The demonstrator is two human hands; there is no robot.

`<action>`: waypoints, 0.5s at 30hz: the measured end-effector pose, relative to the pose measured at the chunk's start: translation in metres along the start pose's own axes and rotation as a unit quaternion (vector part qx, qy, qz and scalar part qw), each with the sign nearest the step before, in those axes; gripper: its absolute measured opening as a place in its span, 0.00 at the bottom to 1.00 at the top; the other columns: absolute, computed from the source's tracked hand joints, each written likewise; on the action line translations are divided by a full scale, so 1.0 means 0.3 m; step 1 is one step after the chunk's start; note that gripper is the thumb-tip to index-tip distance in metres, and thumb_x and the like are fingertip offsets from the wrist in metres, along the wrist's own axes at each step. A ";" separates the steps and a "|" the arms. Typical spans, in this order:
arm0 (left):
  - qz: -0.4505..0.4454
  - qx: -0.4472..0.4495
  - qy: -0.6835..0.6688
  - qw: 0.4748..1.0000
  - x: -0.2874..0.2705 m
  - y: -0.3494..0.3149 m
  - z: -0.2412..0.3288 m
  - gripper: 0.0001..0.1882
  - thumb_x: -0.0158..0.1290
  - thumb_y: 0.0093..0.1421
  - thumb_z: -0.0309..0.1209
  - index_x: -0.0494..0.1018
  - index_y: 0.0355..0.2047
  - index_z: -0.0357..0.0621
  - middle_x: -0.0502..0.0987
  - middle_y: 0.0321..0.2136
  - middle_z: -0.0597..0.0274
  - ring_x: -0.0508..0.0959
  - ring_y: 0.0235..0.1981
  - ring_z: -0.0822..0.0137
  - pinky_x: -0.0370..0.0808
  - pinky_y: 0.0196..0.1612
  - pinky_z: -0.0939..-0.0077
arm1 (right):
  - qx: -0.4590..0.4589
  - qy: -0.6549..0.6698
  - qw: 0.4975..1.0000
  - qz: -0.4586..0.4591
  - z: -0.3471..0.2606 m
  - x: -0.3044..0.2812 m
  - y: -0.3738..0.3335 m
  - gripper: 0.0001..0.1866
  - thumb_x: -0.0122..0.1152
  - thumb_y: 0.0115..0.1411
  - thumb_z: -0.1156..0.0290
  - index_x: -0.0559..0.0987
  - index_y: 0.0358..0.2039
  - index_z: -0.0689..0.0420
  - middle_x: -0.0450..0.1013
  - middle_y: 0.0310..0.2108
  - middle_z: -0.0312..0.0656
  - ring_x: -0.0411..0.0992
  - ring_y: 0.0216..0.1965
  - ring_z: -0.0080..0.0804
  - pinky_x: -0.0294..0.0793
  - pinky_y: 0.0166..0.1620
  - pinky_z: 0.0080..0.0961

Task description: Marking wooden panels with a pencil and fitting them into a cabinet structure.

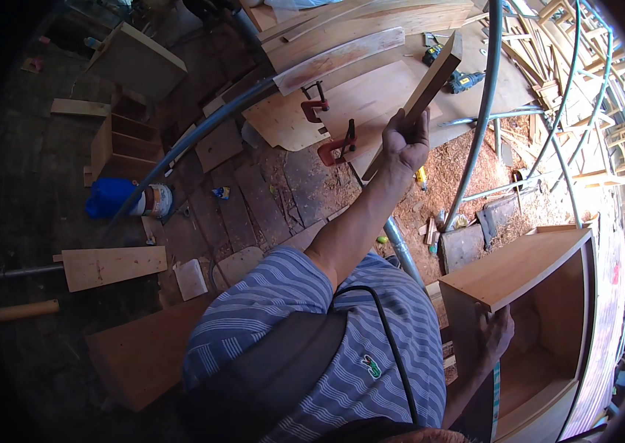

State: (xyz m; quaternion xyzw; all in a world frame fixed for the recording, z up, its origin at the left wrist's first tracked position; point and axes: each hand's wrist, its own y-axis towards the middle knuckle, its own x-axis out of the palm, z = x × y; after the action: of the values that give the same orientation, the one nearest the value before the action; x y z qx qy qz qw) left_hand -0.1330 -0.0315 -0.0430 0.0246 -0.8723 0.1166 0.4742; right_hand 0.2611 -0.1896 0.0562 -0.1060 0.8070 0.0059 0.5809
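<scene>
My left hand [406, 142] is closed around a narrow wooden board [434, 80], held up and slanting away to the upper right. Low on the right, my right hand [497, 332] has its fingers curled at the front corner of a wooden cabinet [517, 269]. That cabinet has an open front, and its inside shows. Beyond the raised board, a cordless drill [465, 81] lies on a plywood worktop [379, 92]. Two red clamps, one of them a C-clamp [337, 151], grip the worktop's near edge.
Blue metal poles [482, 111] cross the space around me. Sawdust and offcuts cover the floor [442, 173]. To the left stand a small wooden cabinet [124, 144], a bucket [157, 199] with blue cloth beside it, and loose panels [114, 267]. A black cable [383, 317] hangs across my shirt.
</scene>
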 end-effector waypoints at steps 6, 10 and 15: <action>-0.003 0.000 -0.011 1.000 0.004 0.017 0.003 0.17 0.47 0.63 0.30 0.73 0.42 0.24 0.77 0.40 0.37 0.77 0.46 0.46 0.82 0.47 0.63 | 0.023 0.003 1.000 -0.009 -0.031 -0.011 0.000 0.23 0.66 0.52 0.58 0.74 0.43 0.57 0.76 0.34 0.54 0.74 0.37 0.58 0.71 0.41 0.48; 0.001 0.016 -0.009 1.000 0.012 0.016 0.003 0.17 0.47 0.63 0.30 0.73 0.42 0.23 0.77 0.40 0.37 0.77 0.46 0.46 0.82 0.47 0.64 | 0.013 -0.003 1.000 -0.003 -0.028 -0.009 0.000 0.20 0.64 0.54 0.61 0.75 0.45 0.57 0.77 0.34 0.54 0.74 0.37 0.58 0.71 0.40 0.48; -0.002 0.015 -0.014 1.000 0.017 0.015 0.007 0.17 0.47 0.63 0.30 0.73 0.42 0.23 0.77 0.40 0.37 0.77 0.46 0.46 0.82 0.47 0.64 | 0.002 -0.025 1.000 0.000 0.006 0.009 -0.001 0.20 0.64 0.54 0.61 0.75 0.44 0.57 0.77 0.34 0.53 0.74 0.37 0.58 0.71 0.40 0.48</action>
State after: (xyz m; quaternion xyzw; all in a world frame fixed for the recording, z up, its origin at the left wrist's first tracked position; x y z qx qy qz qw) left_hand -0.1381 -0.0271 -0.0406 0.0353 -0.8769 0.1287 0.4617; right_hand 0.2619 -0.1902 0.0532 -0.1044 0.7923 0.0065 0.6010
